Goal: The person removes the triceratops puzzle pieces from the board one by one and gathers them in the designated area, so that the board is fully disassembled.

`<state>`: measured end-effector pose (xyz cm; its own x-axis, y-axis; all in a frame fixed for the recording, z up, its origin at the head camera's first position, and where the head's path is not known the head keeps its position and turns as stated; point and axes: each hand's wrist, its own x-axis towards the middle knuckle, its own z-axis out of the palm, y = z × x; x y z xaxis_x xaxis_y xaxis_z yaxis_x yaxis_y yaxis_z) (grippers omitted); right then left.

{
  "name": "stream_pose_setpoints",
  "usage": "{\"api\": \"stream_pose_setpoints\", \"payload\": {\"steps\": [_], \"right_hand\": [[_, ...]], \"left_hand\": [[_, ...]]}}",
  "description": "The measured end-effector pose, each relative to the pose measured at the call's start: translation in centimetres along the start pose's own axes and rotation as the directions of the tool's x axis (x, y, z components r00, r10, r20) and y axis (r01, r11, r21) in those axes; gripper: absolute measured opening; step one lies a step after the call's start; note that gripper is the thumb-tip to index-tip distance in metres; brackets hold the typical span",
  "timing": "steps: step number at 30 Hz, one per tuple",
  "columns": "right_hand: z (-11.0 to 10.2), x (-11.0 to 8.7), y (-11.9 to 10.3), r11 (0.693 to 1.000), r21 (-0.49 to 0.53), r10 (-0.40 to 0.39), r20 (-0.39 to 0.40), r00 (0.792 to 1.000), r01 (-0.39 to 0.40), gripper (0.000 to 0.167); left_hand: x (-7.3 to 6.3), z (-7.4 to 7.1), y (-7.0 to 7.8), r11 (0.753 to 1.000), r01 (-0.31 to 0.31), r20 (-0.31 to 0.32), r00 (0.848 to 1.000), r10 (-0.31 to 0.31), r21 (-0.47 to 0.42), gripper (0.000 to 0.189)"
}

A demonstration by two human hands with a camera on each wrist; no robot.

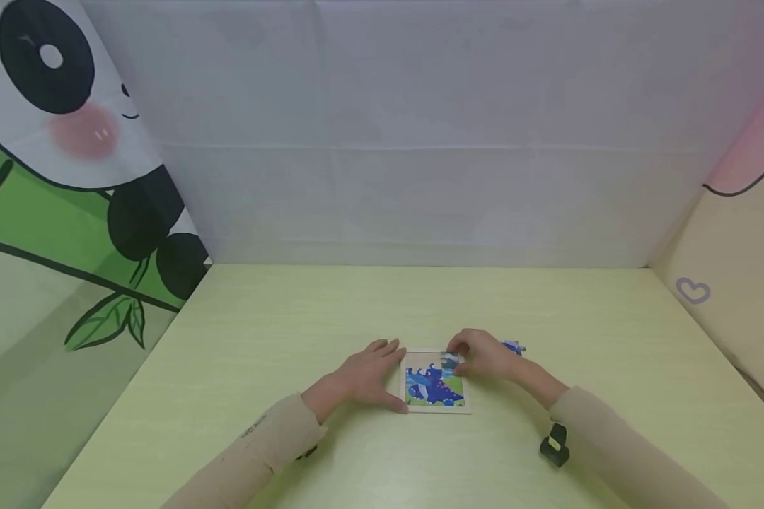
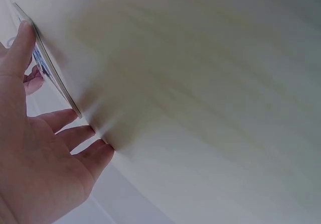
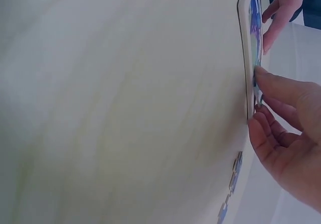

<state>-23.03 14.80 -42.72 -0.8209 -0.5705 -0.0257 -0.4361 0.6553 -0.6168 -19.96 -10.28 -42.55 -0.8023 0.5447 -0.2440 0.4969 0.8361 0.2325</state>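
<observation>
A small jigsaw board with a pale frame (image 1: 438, 410) lies on the table, showing a blue dinosaur on green ground (image 1: 434, 387). My left hand (image 1: 371, 376) is spread along the board's left side, thumb at the near corner and a fingertip at the far one. At the far right corner of the picture, my right hand (image 1: 484, 355) pinches a puzzle piece (image 1: 449, 361) between thumb and fingers, over the board. The right wrist view shows that piece (image 3: 258, 92) tilted above the frame, partly covered by the fingertips.
Several loose puzzle pieces (image 3: 234, 173) lie on the table (image 1: 293, 311) beyond the right hand, partly hidden by it in the head view. A white backdrop (image 1: 420, 141) rises behind the table, with a panda-print cloth (image 1: 134, 212) on the left and a beige-pink one (image 1: 738, 283) on the right.
</observation>
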Motion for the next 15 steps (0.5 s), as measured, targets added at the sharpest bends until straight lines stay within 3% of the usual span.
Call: {"api": "stream_pose_setpoints", "payload": {"steps": [15], "right_hand": [[-0.69,0.23,0.51,0.989,-0.043,-0.142,0.048,0.989,0.144,0.027]], "left_hand": [[-0.06,0.08,-0.15,1.000,-0.010,-0.012,1.000,0.010,-0.008,0.099]]}}
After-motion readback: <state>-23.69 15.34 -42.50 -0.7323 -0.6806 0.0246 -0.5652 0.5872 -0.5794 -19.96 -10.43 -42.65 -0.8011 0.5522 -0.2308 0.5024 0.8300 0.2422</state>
